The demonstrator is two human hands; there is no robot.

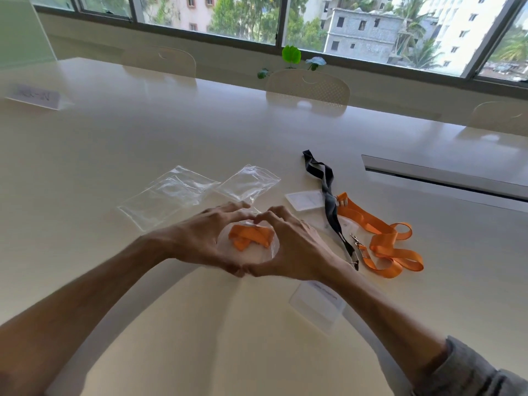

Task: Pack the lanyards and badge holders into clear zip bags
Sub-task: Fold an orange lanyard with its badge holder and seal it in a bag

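While both hands, left hand (pixel 205 241) and right hand (pixel 291 247), pinch the bag (pixel 265 254) holding a folded orange lanyard (pixel 250 236) on the bench (pixel 143 132), they hide the bag's edges; its seal is hard to make out.

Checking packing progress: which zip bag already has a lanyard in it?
The zip bag held between both hands, holding a folded orange lanyard; the two bags behind it lie empty.

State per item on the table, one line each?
Filled zip bag: folded orange lanyard inside, both hands gripping its top edge.
Empty zip bags: flat.
Black lanyard: loose, unpacked.
Orange lanyard: loose, unpacked.
Badge holders: flat, unpacked.
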